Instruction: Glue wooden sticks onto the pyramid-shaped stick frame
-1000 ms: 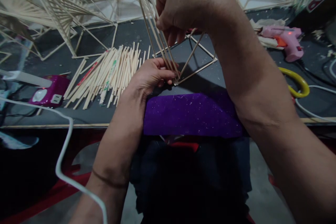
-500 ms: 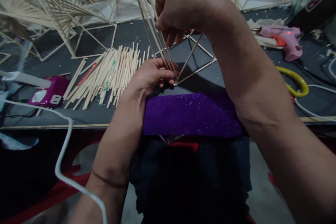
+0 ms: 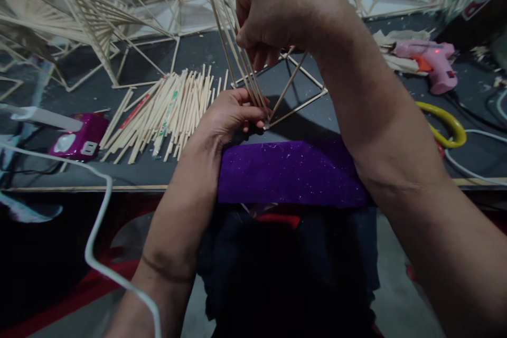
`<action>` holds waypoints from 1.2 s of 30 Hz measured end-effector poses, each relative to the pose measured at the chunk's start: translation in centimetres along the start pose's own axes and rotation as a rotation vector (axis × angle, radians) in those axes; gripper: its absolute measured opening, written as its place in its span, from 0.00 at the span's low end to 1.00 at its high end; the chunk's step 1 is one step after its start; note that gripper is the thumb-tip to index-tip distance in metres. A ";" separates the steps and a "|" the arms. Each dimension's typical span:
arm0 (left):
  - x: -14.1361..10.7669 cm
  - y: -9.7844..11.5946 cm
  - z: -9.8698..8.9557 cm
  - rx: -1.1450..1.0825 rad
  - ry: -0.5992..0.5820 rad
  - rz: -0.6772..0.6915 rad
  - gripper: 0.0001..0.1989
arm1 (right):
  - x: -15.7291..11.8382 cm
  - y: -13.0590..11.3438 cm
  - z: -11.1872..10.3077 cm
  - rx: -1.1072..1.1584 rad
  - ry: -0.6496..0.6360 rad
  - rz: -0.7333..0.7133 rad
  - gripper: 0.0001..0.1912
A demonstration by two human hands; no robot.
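My left hand (image 3: 233, 111) is closed in a pinch around the lower ends of several thin wooden sticks (image 3: 248, 76), at the near corner of a wooden stick frame (image 3: 300, 109). The sticks rise from there at a slant and fan out slightly towards the top. Above, my right hand (image 3: 269, 10) is bent down at the wrist with its fingers curled, thumb and fingers against a stick higher up. Its palm and part of the frame behind it are hidden. Left of my left hand lies a pile of loose wooden sticks (image 3: 166, 111).
A purple cloth (image 3: 285, 174) lies along the table's front edge. On the right are a pink glue gun (image 3: 439, 58) and a yellow ring (image 3: 455, 132). A purple power socket (image 3: 83, 137) with a white cable stands left. Finished-looking stick structures (image 3: 91, 21) line the back.
Both hands keep almost the same place and grip. The view has shifted slightly, so the things on the left appear a little further right.
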State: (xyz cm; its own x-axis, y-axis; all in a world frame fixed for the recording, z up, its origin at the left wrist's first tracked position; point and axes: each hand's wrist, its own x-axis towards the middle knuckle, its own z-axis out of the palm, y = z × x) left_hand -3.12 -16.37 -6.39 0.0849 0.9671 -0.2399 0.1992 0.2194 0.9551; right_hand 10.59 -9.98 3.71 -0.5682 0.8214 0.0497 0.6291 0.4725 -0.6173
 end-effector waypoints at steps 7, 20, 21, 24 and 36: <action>-0.4 1.7 0.4 0.067 0.037 -0.055 0.17 | 0.3 0.9 0.1 0.095 0.019 -0.083 0.08; -0.7 1.6 0.2 -0.012 0.008 -0.141 0.16 | 0.0 0.5 -0.6 0.151 0.007 -0.030 0.05; -0.7 1.3 0.2 -0.017 -0.006 -0.146 0.15 | 0.0 0.6 -0.6 0.154 0.007 -0.035 0.05; -0.7 0.7 0.0 -0.031 -0.045 -0.137 0.13 | 0.1 0.7 -0.4 0.156 0.003 -0.036 0.05; -0.9 0.4 0.0 -0.046 -0.044 -0.098 0.14 | 0.3 0.8 0.3 0.160 -0.021 -0.032 0.04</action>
State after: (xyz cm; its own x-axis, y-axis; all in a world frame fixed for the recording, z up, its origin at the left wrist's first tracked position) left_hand -3.08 -17.15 -5.78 0.1102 0.9343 -0.3390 0.1633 0.3194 0.9334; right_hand 10.77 -9.42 2.96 -0.5990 0.7988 0.0558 0.5186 0.4400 -0.7331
